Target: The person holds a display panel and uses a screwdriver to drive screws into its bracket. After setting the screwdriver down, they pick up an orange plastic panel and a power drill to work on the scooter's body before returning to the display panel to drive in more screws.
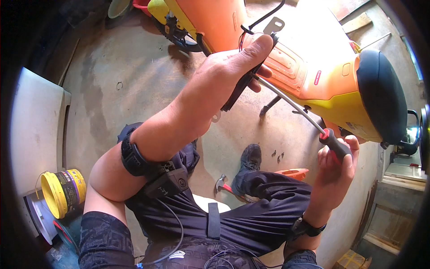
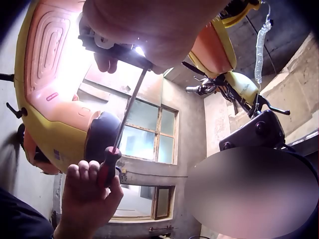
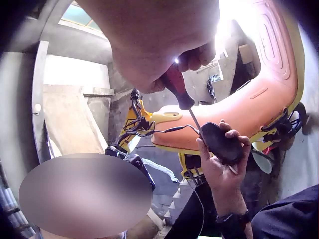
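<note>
My left hand [image 1: 244, 60] grips a black part [image 1: 236, 94], thumb along its upper edge and fingertips showing beneath. The right wrist view shows its broad face as a dark oval [image 3: 223, 144]. A slotted metal tab [image 1: 274, 25] sticks out past the thumb, and a thin cable [image 3: 172, 129] runs to the part. In my right hand [image 1: 338, 161] is a screwdriver with a red and black handle [image 1: 331, 141]. Its long shaft [image 1: 291, 106] reaches across to the black part, the tip right at its edge beside the left fingers.
An orange and yellow electric scooter [image 1: 329, 89] with a black seat [image 1: 382, 89] stands just beyond the hands. On the floor lie a claw hammer [image 1: 221, 183] and an orange tray [image 1: 295, 173] near a shoe. A yellow bucket [image 1: 53, 195] and a white cabinet [image 1: 40, 116] stand at left.
</note>
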The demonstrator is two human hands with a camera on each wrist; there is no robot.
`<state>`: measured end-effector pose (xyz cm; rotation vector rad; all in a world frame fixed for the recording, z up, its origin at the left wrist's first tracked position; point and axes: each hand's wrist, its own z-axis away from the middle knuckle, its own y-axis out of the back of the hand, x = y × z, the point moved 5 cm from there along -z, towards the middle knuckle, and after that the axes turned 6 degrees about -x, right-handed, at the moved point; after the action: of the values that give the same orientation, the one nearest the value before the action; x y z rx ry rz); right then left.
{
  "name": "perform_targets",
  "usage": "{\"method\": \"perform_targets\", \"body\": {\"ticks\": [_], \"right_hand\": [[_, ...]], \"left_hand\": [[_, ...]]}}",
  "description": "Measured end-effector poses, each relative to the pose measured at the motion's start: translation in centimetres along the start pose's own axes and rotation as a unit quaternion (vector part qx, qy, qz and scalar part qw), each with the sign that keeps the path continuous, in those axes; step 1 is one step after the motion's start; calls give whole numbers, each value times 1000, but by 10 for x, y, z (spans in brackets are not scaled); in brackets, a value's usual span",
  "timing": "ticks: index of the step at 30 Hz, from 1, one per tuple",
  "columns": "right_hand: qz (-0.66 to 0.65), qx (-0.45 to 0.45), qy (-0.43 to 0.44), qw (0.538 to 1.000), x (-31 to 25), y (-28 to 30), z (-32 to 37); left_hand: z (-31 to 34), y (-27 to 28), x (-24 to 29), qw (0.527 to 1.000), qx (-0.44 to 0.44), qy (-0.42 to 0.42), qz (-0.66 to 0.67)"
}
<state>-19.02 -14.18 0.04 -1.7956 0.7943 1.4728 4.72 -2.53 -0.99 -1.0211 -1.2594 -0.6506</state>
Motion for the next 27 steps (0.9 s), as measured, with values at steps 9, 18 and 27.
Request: {"method": "perform_targets", "body": {"ticks": [9,18,27], "right_hand": [[-74,-66,-32,995,4,12,1],[36,2,39,999,-5,4,4],[39,-15,-60,997,2,16,4]], "left_hand": [[1,-1,3,1000,24,14,11],[3,-2,4,999,24,22,4],[4,-2,6,1000,25,16,-9]]}}
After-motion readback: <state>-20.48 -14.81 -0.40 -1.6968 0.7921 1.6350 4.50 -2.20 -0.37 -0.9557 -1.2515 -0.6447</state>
